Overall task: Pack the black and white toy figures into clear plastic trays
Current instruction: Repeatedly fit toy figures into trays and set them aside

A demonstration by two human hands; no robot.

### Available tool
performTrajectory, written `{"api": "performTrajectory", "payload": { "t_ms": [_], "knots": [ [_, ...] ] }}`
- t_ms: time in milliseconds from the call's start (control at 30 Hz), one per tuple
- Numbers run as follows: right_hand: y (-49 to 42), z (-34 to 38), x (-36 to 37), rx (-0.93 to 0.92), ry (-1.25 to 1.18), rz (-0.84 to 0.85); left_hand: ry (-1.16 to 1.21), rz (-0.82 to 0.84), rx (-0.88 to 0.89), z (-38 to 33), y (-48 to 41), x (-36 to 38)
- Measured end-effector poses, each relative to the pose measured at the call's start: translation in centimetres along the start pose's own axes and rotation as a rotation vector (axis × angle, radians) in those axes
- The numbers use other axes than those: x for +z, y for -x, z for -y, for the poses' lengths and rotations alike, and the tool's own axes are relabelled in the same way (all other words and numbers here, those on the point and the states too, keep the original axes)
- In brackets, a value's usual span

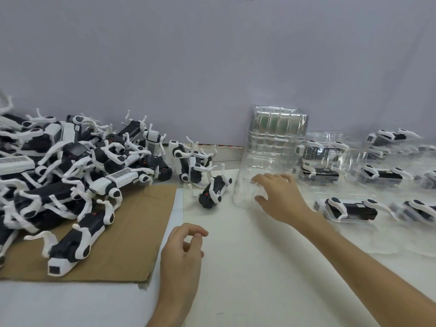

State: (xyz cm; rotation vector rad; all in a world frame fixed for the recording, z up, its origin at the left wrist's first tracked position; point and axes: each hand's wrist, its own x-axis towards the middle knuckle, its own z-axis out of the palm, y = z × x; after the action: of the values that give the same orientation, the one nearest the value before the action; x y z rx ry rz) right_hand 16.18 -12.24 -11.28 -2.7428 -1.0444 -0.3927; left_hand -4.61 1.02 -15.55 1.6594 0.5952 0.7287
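A person at the bench (259,267) reached the right hand (280,197) onto an empty clear tray (243,185) lying just in front of the stack (276,133) of spare trays at the middle of the far edge. The fingers were spread and nearly straight over the tray, with the thumb at its near side. Blur hid whether they pinched the rim or only rested on it. The left hand (182,256) hovered near the middle of the front edge, loosely curled and holding nothing.

One loose figure (212,192) lay just left of the tray. The heap (59,166) of unpacked figures covered the cardboard (132,232) at the left edge, and packed trays (349,208) lined the right edge.

The step appeared to be fetching a tray for the next figure. The thin plastic would likely flex, so it was best taken by the rim rather than pressed flat. It should be drawn toward the front edge with its hollow up, clear of the stack. The free left hand was well placed to take the loose figure by its black body, not by its slender white legs, which looked apt to snag. The figure would probably need laying lengthwise, as in the packed trays, before being pressed home.
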Motion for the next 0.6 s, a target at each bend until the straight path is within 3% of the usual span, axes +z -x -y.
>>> {"api": "performTrajectory", "payload": {
  "t_ms": [200,400,600],
  "knots": [
    [1.2,-0.4,-1.7,0.078,-0.373,-0.252,0.003,0.06,-0.033,0.1,-0.2,0.0],
    [4.9,2.7,-3.4,0.077,-0.816,-0.475,0.018,0.267,0.022,-0.8,0.2,-0.3],
    [8.5,7.7,-3.4,0.059,-1.011,-0.469,-0.129,0.456,0.234,-1.1,1.5,0.2]
  ]
}}
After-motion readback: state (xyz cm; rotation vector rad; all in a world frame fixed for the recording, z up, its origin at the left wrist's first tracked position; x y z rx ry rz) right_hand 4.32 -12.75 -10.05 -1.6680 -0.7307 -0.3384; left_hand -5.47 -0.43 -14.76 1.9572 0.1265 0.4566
